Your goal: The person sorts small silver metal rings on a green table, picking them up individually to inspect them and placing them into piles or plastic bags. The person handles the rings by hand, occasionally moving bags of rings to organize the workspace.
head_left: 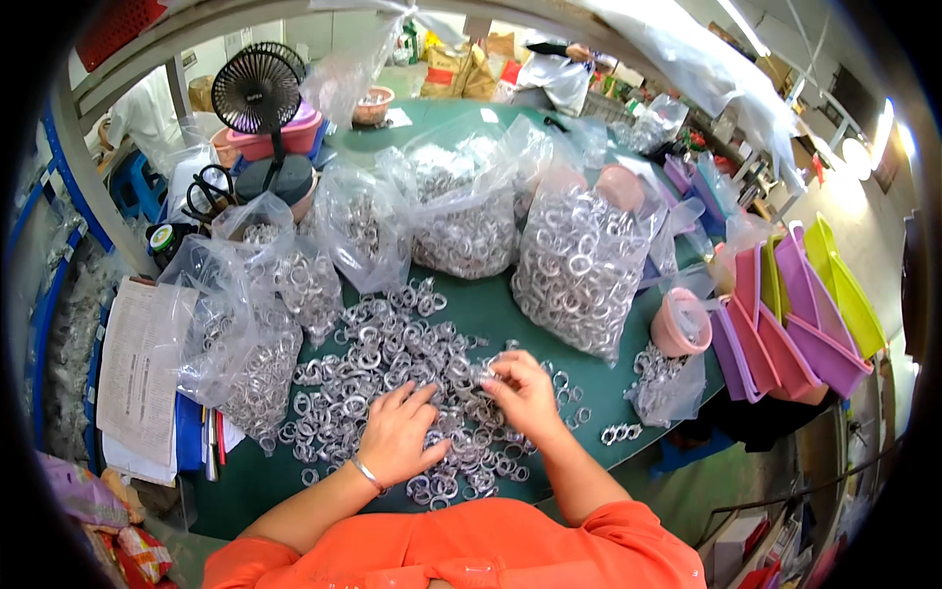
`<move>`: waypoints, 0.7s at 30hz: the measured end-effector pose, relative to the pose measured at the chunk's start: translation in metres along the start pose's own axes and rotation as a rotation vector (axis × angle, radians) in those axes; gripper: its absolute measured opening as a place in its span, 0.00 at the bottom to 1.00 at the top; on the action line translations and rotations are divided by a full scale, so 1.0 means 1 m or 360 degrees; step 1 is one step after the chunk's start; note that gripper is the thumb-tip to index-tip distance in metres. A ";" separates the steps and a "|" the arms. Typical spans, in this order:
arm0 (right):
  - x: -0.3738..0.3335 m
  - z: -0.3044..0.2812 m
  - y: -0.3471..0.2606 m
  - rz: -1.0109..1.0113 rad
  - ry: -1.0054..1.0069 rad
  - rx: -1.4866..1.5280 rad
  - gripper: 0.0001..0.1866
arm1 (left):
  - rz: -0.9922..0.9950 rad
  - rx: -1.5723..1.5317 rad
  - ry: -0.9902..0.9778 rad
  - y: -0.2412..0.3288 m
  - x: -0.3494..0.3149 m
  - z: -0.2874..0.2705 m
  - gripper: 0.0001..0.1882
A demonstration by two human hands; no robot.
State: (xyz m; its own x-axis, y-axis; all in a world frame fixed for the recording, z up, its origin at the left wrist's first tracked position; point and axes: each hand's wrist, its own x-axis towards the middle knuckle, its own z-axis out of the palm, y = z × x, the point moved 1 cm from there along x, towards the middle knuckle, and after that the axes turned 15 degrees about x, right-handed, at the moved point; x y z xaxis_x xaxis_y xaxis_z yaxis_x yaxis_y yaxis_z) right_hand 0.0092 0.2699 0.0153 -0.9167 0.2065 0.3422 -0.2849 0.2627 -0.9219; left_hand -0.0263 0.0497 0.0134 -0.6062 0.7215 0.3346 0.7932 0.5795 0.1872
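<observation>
- Silvery rings (343, 378) lie in a loose heap on the green table (486, 306) in the head view.
- Left hand (395, 435) lies palm-down on the heap, fingers slightly spread.
- Right hand (527, 395) pinches a small silvery piece (482, 375) between thumb and forefinger at the heap.
- Clear bags (579, 265) of similar rings stand just beyond.

Shiny met. rings (392, 346), glossy plast. bags (218, 339)

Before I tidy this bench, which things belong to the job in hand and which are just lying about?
Likely in the job:
loose silvery metal rings
clear plastic bags of rings

Apparently just lying about:
black desk fan
black-handled scissors
pens
paper sheets
</observation>
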 end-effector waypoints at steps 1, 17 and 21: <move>0.000 0.000 0.001 0.0046 -0.0015 0.0036 0.10 | -0.0020 -0.0011 -0.0029 0.001 -0.004 0.000 0.19; 0.001 0.002 0.016 0.0647 0.0123 0.1286 0.17 | -0.0082 -0.0031 -0.0040 -0.001 0.000 0.002 0.17; 0.001 -0.020 0.035 0.0711 0.0129 0.1964 0.11 | -0.0063 -0.0031 -0.0036 -0.001 0.000 0.002 0.17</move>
State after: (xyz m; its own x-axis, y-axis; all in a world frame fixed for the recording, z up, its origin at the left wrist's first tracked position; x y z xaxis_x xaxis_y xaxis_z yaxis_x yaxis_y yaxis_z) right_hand 0.0034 0.2978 -0.0126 -0.9910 0.1175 -0.0637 -0.0699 -0.8621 -0.5020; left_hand -0.0275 0.0498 0.0113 -0.6379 0.7069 0.3056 0.7695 0.6004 0.2176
